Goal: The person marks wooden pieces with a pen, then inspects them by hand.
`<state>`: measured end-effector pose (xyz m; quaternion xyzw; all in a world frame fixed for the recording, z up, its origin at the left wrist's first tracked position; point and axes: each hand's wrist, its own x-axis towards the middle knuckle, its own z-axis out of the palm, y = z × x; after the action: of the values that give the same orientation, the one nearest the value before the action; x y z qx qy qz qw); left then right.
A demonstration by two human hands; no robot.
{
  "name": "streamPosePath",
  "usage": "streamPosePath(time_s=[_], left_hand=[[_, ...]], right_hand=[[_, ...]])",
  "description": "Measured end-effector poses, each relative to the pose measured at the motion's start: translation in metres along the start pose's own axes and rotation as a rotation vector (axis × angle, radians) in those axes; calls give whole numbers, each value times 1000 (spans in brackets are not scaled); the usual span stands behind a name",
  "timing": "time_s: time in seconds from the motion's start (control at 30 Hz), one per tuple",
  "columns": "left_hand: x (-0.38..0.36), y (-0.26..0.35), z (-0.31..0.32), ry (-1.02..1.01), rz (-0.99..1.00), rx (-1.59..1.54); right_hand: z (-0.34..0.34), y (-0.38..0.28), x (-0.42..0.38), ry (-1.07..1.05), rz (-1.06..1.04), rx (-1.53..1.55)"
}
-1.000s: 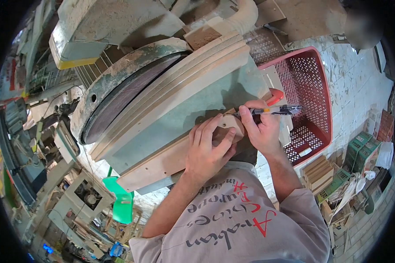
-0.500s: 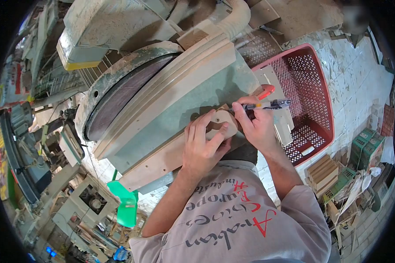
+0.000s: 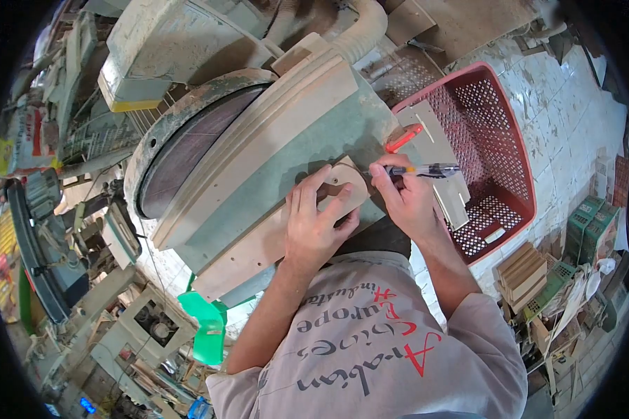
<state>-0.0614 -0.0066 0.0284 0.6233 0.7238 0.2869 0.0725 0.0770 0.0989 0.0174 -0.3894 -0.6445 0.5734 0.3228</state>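
My left hand [image 3: 319, 218] grips a flat wooden piece [image 3: 356, 190] with a rounded end and a small hole, the thumb lying across its face. A squared wooden corner shows from beneath its far edge. My right hand [image 3: 411, 202] is closed on a pen [image 3: 437, 170] with a clear, dark-marked barrel. Its writing end points at the rounded edge, where my fingers hide the tip. Both hands work over the green table [image 3: 279, 174] of a disc sander, beside a long wooden strip [image 3: 248, 257] with small holes along the near side.
The sanding disc [image 3: 199, 150] stands behind a wooden fence [image 3: 258, 140]. An orange-red handled object [image 3: 404, 138] lies at the table's right end. Beyond it is a red basket [image 3: 523, 160] with boards at its side. Stacked wood pieces [image 3: 523, 279] sit at lower right.
The head view has shifted slightly, moving the table left and up in frame. My right hand with the pen has moved a little outward along the rounded edge. My left hand keeps its grip.
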Motion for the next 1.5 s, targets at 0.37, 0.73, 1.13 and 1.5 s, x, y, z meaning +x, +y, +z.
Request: streamPosePath(time_s=[0.37,0.73,1.13,1.5], left_hand=[[-2,-3,2,-7,6,15],[-3,-2,2,2,9,7],[-4,-3,2,-15,-10,-1],[-2,-3,2,1,33,39]], right_hand=[[-8,6,-21,-40,-161,-159],[-15,20,-32,-91,-159,-109],[-11,22,-32,-113,-138,-44],[-9,18,-28,-39,-187,-116]])
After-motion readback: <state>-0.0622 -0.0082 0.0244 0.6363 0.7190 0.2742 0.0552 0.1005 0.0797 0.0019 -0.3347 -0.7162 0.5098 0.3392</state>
